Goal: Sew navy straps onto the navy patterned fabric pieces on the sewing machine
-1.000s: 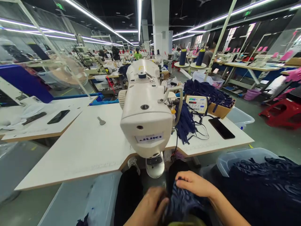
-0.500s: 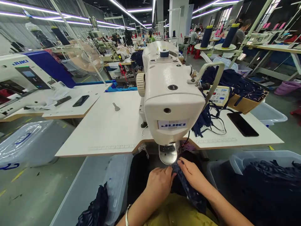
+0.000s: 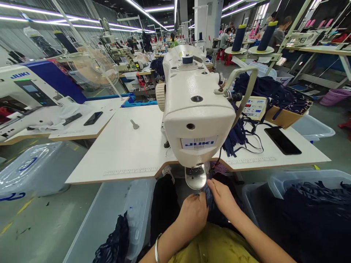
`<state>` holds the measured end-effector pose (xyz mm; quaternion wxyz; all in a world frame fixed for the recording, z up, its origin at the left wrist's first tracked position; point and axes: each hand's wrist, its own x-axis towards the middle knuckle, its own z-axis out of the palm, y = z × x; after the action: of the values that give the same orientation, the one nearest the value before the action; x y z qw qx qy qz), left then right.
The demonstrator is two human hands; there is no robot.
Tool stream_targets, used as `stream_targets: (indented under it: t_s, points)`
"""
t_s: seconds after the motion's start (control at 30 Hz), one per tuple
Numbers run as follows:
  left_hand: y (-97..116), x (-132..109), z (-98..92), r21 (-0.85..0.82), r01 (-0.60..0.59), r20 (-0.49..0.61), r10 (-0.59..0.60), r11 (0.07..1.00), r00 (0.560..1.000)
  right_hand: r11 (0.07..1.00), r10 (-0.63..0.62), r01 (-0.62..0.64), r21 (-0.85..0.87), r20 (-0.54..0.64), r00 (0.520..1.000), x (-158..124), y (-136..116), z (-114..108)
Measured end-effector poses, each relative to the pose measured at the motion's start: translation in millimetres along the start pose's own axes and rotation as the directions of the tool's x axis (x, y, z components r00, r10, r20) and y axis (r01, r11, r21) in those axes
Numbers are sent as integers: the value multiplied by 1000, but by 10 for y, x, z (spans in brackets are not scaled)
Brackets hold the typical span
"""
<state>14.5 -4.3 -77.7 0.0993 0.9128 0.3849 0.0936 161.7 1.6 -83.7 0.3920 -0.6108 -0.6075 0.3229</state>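
Note:
Just below the round metal arm end (image 3: 196,178) of a white JUKI sewing machine (image 3: 199,117), both hands grip a piece of dark navy fabric (image 3: 209,199). My left hand (image 3: 193,212) is closed on its left side, knuckles up and fingers curled. My right hand (image 3: 223,195) pinches the fabric from the right, its fingertips close to the metal end. Part of the fabric is hidden behind the hands and forearms.
Dark fabric pieces fill a clear bin (image 3: 276,179) at right, and more lie in a bin (image 3: 90,219) at lower left. On the white table (image 3: 131,149) are a metal tool (image 3: 134,124), navy strips (image 3: 233,140) and a phone (image 3: 282,140).
My left hand has shifted slightly right and turned, its fingers curling more. My right hand has risen a little. Less of the navy fabric shows under the right forearm. The view has shifted slightly.

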Motion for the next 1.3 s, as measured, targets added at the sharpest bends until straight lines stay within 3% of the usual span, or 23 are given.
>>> stream_targets:
  t_s: [0.13, 0.2, 0.27, 0.3, 0.37, 0.43, 0.47, 0.53, 0.6, 0.67, 0.73, 0.8, 0.87, 0.93, 1.03, 1.17, 1.3]
  points:
    - [0, -23, 45, -23, 48, 13, -48, 999, 999, 969, -72, 64, -239, -26, 997, -5, 19, 12]
    - [-29, -40, -5, -52, 81, -14, -82, 995, 997, 923, -116, 132, -361, 67, 991, 16, -56, -73]
    - [-79, -72, -127, -174, 79, -58, -91, 982, 994, 918, -127, 205, -339, 238, 963, 27, -194, -207]
    - [-109, -94, -212, -275, 54, -76, -78, 960, 994, 928, -142, 247, -279, 348, 927, 25, -279, -281]
    - [-171, -142, -405, -511, -16, -67, -21, 859, 998, 930, -212, 341, -136, 558, 802, 10, -458, -419]
    - [-224, -176, -589, -649, -23, -12, 20, 761, 1000, 898, -298, 435, -57, 651, 699, 5, -609, -510]
    - [-246, -181, -664, -656, -2, -7, -3, 755, 1000, 882, -330, 469, -54, 640, 694, 15, -662, -528]
    - [-280, -162, -771, -553, 51, -88, -119, 832, 989, 870, -360, 479, -115, 515, 777, 66, -712, -509]
    - [-305, -117, -819, -324, 102, -305, -206, 940, 930, 886, -342, 418, -200, 328, 881, 141, -704, -431]
    - [-323, -68, -831, -100, 110, -508, -145, 989, 849, 909, -280, 324, -263, 190, 941, 207, -671, -335]
    - [-335, -35, -836, 29, 34, -578, -12, 999, 816, 940, -195, 218, -264, 113, 974, 245, -637, -256]
    - [-339, -20, -853, 61, -117, -492, 132, 991, 861, 982, -95, 103, -158, 62, 994, 260, -607, -211]
    - [-332, -16, -877, 48, -213, -337, 216, 976, 916, 999, 16, -18, 38, 52, 999, 276, -569, -195]
    - [-315, -12, -892, 48, -210, -232, 215, 977, 949, 964, 106, -127, 235, 97, 990, 312, -523, -196]
    - [-276, 0, -870, 74, -138, -202, 151, 988, 968, 907, 148, -196, 374, 153, 977, 403, -462, -223]
    - [-218, 13, -796, 109, -27, -284, 58, 994, 957, 948, 76, -117, 297, 146, 986, 531, -448, -288]
    - [-178, 19, -750, 157, 69, -350, -9, 985, 937, 997, 7, -15, 71, 111, 994, 612, -494, -334]
